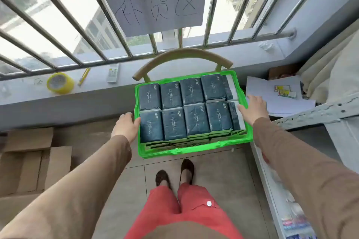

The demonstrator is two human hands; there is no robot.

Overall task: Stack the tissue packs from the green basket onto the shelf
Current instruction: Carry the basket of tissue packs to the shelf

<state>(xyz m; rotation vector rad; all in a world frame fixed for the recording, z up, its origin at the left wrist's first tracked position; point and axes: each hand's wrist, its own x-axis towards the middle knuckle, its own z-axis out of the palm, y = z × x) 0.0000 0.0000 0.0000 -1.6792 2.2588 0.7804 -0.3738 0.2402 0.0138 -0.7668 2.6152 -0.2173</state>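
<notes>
- While you stand over it, the green basket [191,148] sits on a chair [182,57] whose curved wooden back rises behind it, just in front of the window ledge [29,101]
- Dark tissue packs [196,119] fill the basket in two rows, lying flat and touching one another, with more packs stacked beneath; at the right end of each row a pack stands on edge, showing a pale side
- Your left hand [127,126] is at the basket's left rim, thumb lying against the edge beside the nearest pack; the fingers are turned away, so you cannot tell whether they curl round the rim
- Your right hand [253,107] reaches over the basket's right rim, fingers fairly straight, thumb touching the pale side of the on-edge pack in the near row; no firm hold shows
- A grey metal shelf [318,112] runs along your right, with loose white papers [272,95] on it just beyond your right hand
- On the ledge lie a roll of yellow tape [60,83], a yellow pen-like tool [84,76] and a white remote [113,73], well apart from the basket
- A handwritten paper sign [155,0] hangs on the window railing [64,31] above the chair
- Cardboard boxes [33,163] sit on the tiled floor [213,170] to your left
</notes>
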